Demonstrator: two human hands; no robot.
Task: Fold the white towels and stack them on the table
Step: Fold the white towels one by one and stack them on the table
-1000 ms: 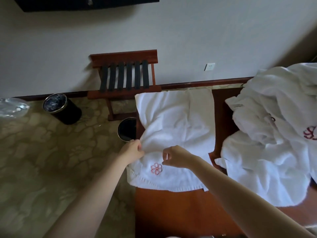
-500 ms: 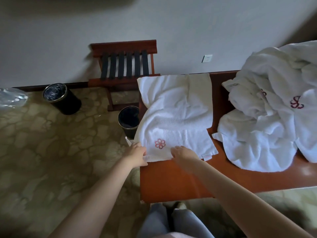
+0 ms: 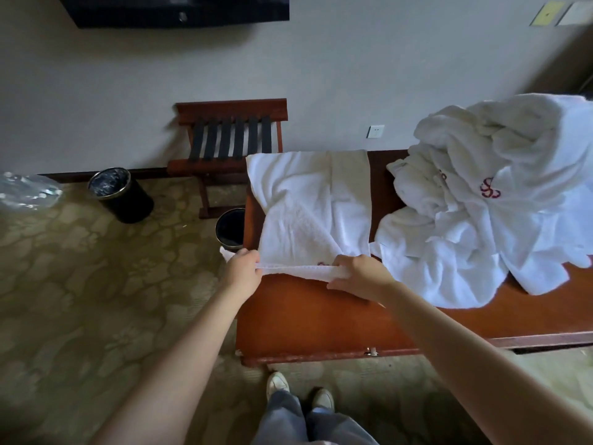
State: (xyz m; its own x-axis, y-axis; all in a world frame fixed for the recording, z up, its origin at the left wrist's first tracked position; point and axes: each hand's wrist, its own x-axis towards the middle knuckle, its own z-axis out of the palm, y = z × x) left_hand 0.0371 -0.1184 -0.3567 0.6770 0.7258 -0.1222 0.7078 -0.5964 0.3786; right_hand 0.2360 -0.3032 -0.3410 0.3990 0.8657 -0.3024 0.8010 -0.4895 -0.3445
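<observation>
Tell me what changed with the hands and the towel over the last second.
Both hands slid from beside the red emblem toward the person, to the near edge of the towel. The left hand and right hand now pinch that edge, raised and stretched taut between them, nearly hiding the emblem. The towel heap on the table stayed put.

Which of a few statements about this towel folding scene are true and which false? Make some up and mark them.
1. The left hand and the right hand both grip the near edge of the flat towel. True.
2. The loose towel pile lies left of the flat towel. False: it lies to its right.
3. A black bin stands on the floor by the table's left end. True.
4. A neatly folded stack sits on the table. False: only the flat towel and the loose towel pile show there.
</observation>
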